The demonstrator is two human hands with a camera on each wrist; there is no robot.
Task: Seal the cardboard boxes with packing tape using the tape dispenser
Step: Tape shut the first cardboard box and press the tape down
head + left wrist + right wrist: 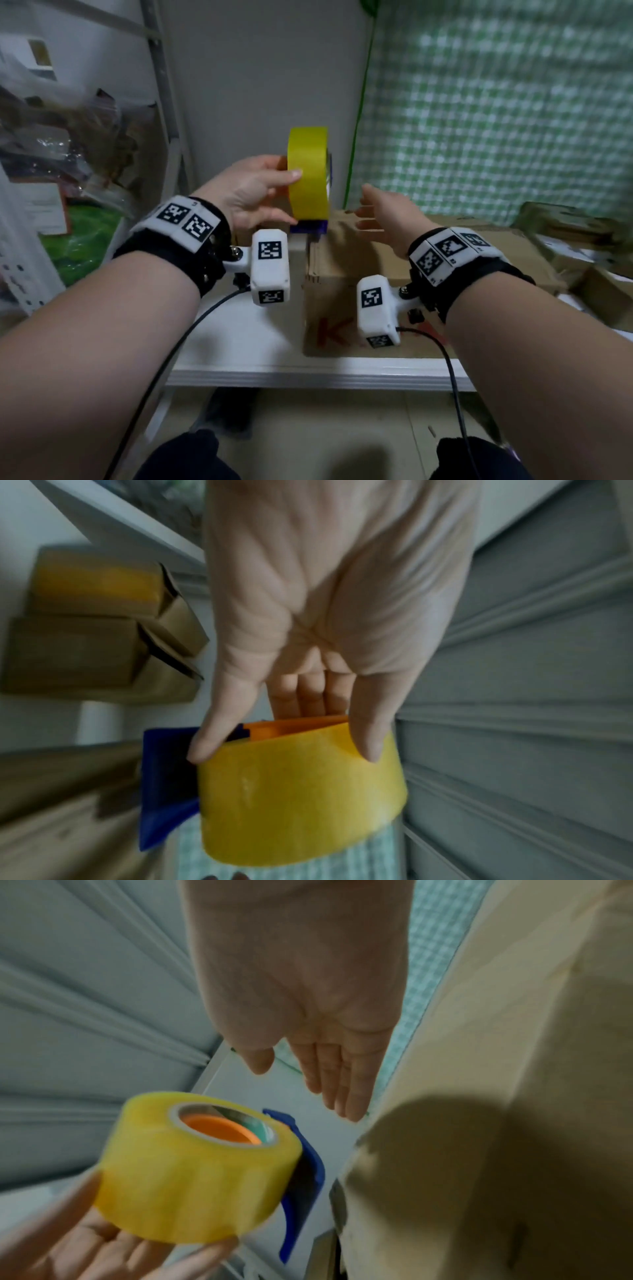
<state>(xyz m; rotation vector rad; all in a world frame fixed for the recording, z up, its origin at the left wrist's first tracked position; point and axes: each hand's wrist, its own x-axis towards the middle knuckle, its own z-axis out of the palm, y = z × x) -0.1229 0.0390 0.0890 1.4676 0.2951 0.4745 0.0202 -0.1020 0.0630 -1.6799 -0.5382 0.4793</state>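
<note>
both hands up: left hand (251, 192) grips tape dispenser (308, 178) beside the cardboard box (359, 267) edge, right hand (387, 219) spread

Bare forearms, no sleeves. Black fabric wrist straps (205, 260) with metal screws, white square-code marker panels (186, 219). White boxy wrist camera modules (270, 267) with same codes, thin black cables (164, 359). Dark trousers (191, 455).

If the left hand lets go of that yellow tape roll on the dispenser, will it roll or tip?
Probably tips: the tape roll stands tall and narrow on its edge. The blue dispenser frame should limit rolling. Its glossy face looks slippery, though the left hand grips across its width.
</note>
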